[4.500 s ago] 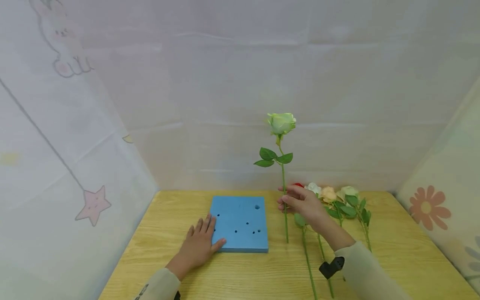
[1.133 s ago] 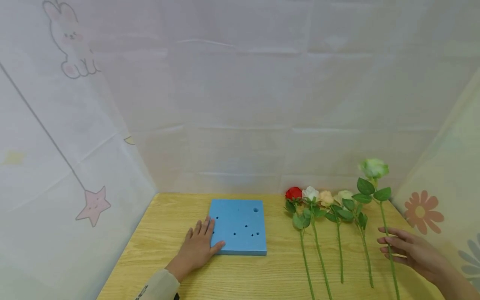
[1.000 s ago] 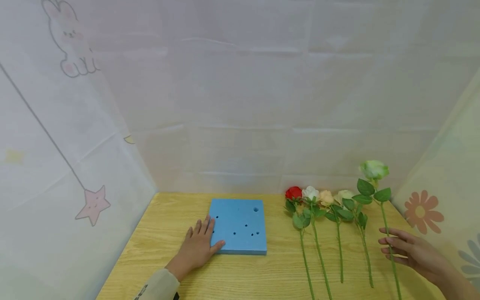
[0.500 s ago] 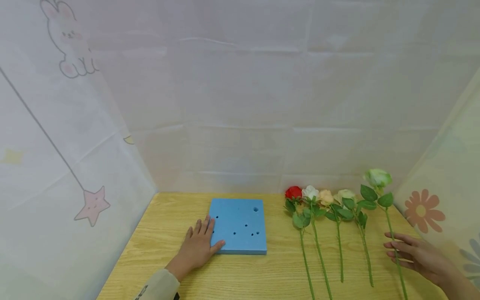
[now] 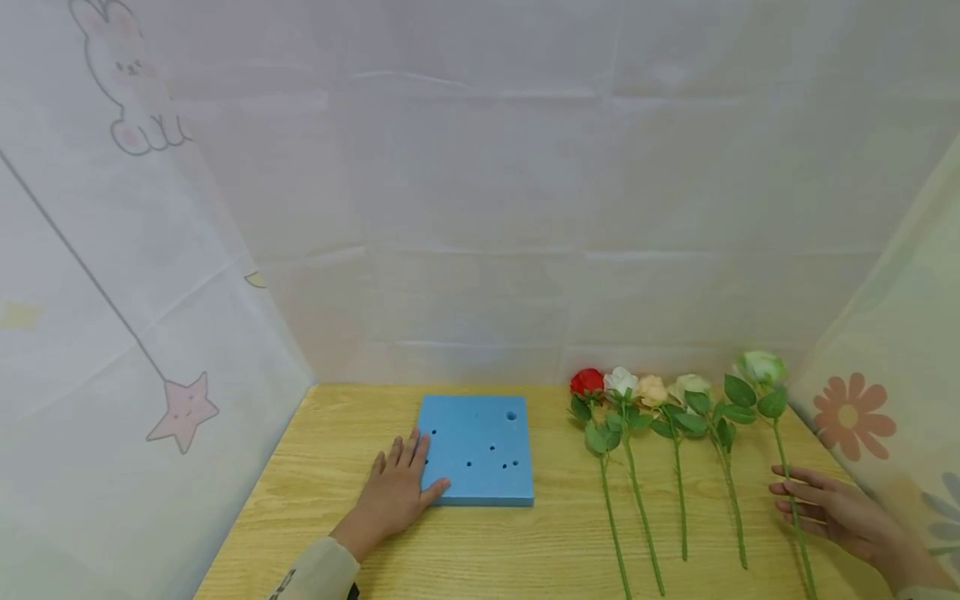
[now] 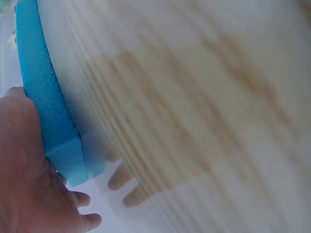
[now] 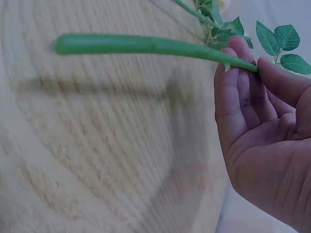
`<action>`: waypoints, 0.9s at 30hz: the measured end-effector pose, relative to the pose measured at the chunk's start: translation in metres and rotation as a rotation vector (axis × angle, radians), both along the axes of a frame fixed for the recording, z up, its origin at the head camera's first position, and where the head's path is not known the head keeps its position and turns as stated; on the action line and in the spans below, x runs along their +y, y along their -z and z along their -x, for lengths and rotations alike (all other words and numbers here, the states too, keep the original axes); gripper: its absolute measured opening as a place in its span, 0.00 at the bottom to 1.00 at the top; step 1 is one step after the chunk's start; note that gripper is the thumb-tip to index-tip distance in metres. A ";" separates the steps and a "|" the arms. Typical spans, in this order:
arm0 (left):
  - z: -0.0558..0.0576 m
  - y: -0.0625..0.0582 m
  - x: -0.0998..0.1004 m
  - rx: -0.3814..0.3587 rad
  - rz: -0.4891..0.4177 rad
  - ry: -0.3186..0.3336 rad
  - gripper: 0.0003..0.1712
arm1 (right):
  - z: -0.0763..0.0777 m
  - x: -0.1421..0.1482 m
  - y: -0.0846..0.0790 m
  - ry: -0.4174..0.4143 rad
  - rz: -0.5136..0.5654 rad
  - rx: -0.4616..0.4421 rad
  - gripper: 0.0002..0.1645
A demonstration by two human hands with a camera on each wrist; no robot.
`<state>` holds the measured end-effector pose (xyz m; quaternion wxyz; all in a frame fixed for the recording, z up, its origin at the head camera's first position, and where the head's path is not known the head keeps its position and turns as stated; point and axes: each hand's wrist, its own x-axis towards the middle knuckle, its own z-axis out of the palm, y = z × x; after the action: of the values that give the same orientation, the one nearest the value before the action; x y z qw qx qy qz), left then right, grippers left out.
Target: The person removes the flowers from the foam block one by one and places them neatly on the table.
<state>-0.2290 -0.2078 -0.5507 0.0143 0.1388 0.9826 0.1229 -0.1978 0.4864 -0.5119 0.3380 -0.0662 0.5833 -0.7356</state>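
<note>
My left hand (image 5: 393, 498) lies with straight fingers against the left edge of a light blue foam block (image 5: 480, 446) dotted with several holes. In the left wrist view the hand (image 6: 26, 165) touches the side of the block (image 6: 46, 92). At the right side of the table, my right hand (image 5: 843, 512) pinches the stem of a pale green rose (image 5: 762, 367) between thumb and fingers. Its bare stem end (image 7: 121, 43) sticks out above the table in the right wrist view and casts a shadow there.
Left of the held rose lie a red rose (image 5: 587, 382), a white rose (image 5: 621, 382), a peach rose (image 5: 652, 391) and a cream rose (image 5: 687, 387), side by side on the wooden table (image 5: 330, 450). Printed cloth (image 5: 480, 208) hangs behind and on both sides.
My right hand has carried the green rose from beside the foam block to the far right and, lately, lowered it slightly. The left hand has stayed on the block.
</note>
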 end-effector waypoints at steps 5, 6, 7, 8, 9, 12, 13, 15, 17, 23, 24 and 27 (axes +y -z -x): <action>-0.001 -0.001 0.001 -0.004 -0.010 -0.002 0.53 | 0.005 0.005 0.011 0.012 0.015 -0.023 0.32; -0.001 -0.002 0.001 -0.004 -0.010 -0.002 0.53 | 0.006 0.006 0.013 0.014 0.014 -0.032 0.32; -0.001 -0.002 0.001 -0.005 -0.008 -0.002 0.53 | 0.007 0.007 0.015 0.017 0.012 -0.041 0.32; -0.001 -0.003 0.001 -0.006 -0.008 -0.002 0.53 | 0.007 0.008 0.016 0.019 0.012 -0.051 0.31; -0.002 -0.004 0.001 -0.006 -0.008 -0.001 0.53 | 0.008 0.009 0.017 0.023 0.009 -0.053 0.31; -0.002 -0.005 0.000 -0.008 -0.008 0.000 0.53 | 0.010 0.011 0.020 0.030 -0.001 -0.066 0.31; -0.002 -0.005 0.000 -0.008 -0.008 -0.001 0.53 | 0.010 0.011 0.021 0.034 -0.005 -0.064 0.31; -0.001 -0.005 0.000 -0.009 -0.006 -0.004 0.53 | 0.011 0.013 0.024 0.046 -0.019 -0.057 0.30; -0.001 -0.005 0.000 -0.010 -0.002 -0.008 0.53 | 0.012 0.013 0.026 0.058 -0.034 -0.057 0.28; -0.001 -0.004 0.001 -0.016 0.001 -0.008 0.54 | 0.014 0.017 0.031 0.066 -0.067 -0.062 0.26; -0.001 -0.004 0.001 -0.017 0.001 -0.007 0.54 | 0.014 0.018 0.032 0.063 -0.075 -0.058 0.25; -0.001 -0.003 0.001 -0.022 0.000 -0.008 0.55 | 0.016 0.020 0.032 0.064 -0.106 -0.035 0.24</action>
<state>-0.2284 -0.2064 -0.5479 0.0245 0.1337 0.9829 0.1243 -0.2137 0.5061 -0.5435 0.3277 -0.0166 0.6171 -0.7152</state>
